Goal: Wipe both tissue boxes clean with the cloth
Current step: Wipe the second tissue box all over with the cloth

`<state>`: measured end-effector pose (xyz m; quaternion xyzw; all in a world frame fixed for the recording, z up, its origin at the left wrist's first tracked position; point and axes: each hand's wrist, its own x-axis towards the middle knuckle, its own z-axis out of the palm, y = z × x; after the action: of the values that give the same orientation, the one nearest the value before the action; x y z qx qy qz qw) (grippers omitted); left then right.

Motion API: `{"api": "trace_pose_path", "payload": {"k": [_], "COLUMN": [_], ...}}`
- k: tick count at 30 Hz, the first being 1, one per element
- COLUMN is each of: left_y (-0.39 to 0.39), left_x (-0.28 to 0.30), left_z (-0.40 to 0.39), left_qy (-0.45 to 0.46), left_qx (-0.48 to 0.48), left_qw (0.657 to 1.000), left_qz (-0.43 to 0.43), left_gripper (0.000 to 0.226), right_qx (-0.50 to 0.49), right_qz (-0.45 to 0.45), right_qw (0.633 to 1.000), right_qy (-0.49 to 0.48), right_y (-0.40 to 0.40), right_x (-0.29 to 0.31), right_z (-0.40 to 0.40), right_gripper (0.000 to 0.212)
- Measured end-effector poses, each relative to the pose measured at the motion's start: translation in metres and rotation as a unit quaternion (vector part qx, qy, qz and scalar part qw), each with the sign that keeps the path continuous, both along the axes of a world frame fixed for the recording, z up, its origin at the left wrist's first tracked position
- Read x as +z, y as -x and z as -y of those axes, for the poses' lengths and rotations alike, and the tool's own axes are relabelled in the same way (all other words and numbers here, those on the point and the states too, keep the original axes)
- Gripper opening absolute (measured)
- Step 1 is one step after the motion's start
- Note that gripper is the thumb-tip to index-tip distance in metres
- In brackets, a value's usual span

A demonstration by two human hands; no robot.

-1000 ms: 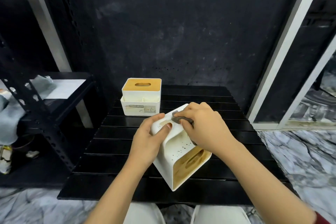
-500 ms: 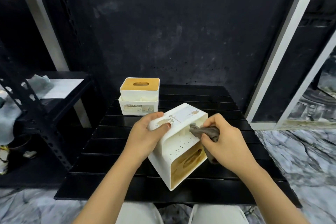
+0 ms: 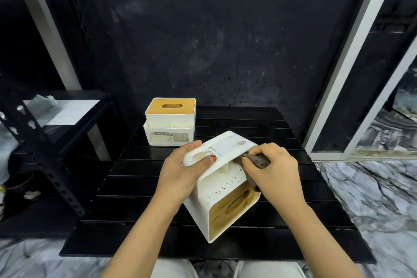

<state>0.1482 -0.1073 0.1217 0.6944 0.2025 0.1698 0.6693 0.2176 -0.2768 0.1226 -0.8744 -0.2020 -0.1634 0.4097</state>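
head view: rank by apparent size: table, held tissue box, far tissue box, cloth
1. table
2. held box, though nearness inflates it; true size versus the far box unsure
3. far box
4. cloth, mostly hidden in the right hand

Near the centre of the frame, the left hand (image 3: 180,170) is gripping a white tissue box (image 3: 222,187) that is lying tipped on its side on the black slatted table (image 3: 140,189), wooden lid facing the lower right. The right hand (image 3: 274,172) is holding a dark cloth (image 3: 256,160) against the box's upper right edge. Farther back, a second tissue box (image 3: 169,121) is standing upright.
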Motion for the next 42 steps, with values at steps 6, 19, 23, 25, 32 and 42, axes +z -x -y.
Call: {"api": "trace_pose_path", "payload": {"k": [6, 19, 23, 25, 32, 42], "left_y": [0.001, 0.002, 0.002, 0.002, 0.004, 0.004], "left_x": [0.000, -0.005, -0.005, -0.006, -0.006, -0.005], "left_z": [0.000, 0.003, 0.002, 0.002, 0.004, 0.004], "left_qy": [0.000, -0.026, -0.030, -0.033, -0.047, -0.047], "left_qx": [-0.001, 0.020, 0.015, 0.019, 0.025, 0.019], "left_qw": [1.000, 0.999, 0.999, 0.999, 0.998, 0.999], "left_qz": [0.004, 0.012, 0.012, 0.013, 0.016, 0.015], "left_gripper": [0.039, 0.041, 0.038, 0.039, 0.039, 0.035], "right_qx": [0.028, 0.041, 0.058, 0.036, 0.043, -0.006], "right_qz": [0.016, 0.040, 0.015, 0.007, 0.062, 0.010], "right_qw": [0.997, 0.994, 0.995, 0.997, 0.993, 0.996], "right_qy": [0.076, 0.094, 0.073, 0.064, 0.093, 0.088], "right_y": [0.006, 0.017, 0.010, 0.003, 0.023, -0.003], "right_x": [-0.011, -0.015, -0.012, -0.011, -0.018, -0.009], "right_z": [0.009, -0.004, 0.003, 0.003, -0.005, 0.001], "right_gripper": [0.032, 0.028, 0.027, 0.026, 0.028, 0.026]}}
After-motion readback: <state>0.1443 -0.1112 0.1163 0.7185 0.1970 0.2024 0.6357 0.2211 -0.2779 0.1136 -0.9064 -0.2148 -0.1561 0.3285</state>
